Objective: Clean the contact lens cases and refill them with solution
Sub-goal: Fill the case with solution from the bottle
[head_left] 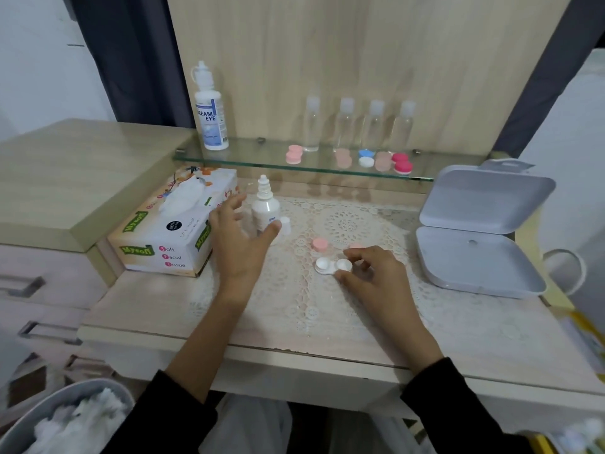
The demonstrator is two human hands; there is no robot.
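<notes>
A white contact lens case (332,265) lies open on the lace mat, both wells uncovered. My right hand (373,273) pinches its right end between thumb and fingers. Two pink caps lie just behind it, one (319,244) to the left and one (356,246) partly hidden by my fingers. My left hand (240,239) hovers open with spread fingers beside a small white solution bottle (265,206), whose white cap (285,225) stands next to it. The bottle's nozzle is bare.
A tissue box (170,231) sits at the left. A grey hinged box (474,231) lies open at the right. On the glass shelf (262,160) stand a large solution bottle (211,116), several clear bottles (360,126) and several closed lens cases (373,160). A bin with tissues (72,417) sits lower left.
</notes>
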